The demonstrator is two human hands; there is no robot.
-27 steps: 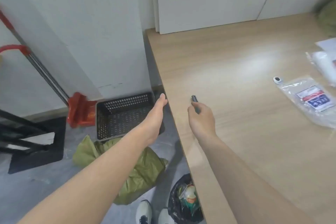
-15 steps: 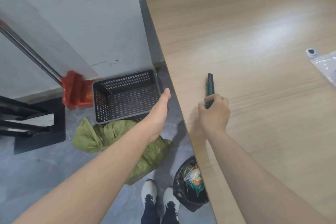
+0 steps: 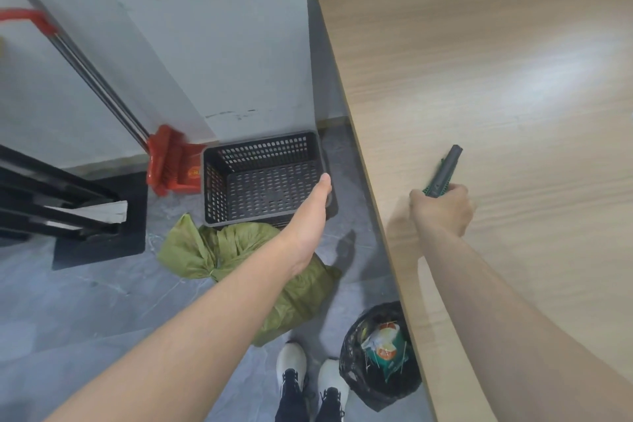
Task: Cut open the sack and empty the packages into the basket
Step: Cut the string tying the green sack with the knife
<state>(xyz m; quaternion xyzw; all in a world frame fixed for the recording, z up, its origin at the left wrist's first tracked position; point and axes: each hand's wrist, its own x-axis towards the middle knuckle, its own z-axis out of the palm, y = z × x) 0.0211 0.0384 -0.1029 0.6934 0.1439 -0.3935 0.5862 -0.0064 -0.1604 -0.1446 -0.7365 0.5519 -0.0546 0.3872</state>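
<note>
Sack (image 3: 191, 250), green and woven, is seen lying on the grey floor (image 3: 85, 319) just beyond the white shoes (image 3: 291, 358), its neck tied shut; it is partly covered by the left forearm. A black rubbish bag (image 3: 352, 377) with wrappers inside is set beside the shoes, under the table edge. The left hand (image 3: 308, 216) is held out flat, fingers straight and pressed together, nothing in it; its fingertips are seen at the near right corner of the basket (image 3: 260, 144), and whether the rim is touched cannot be told. The dark perforated basket is placed on the floor just behind the sack, against the wall, with nothing in it. The right hand (image 3: 442, 209) is curled round the green lower end of a cutter (image 3: 447, 168) above the wooden table (image 3: 513, 79). Compared with half a second ago, the cutter is now tilted to the right rather than pointing straight away, while the left hand is kept in the same pose. A red broom (image 3: 168, 158) is leaned beside the basket, at its left.
</note>
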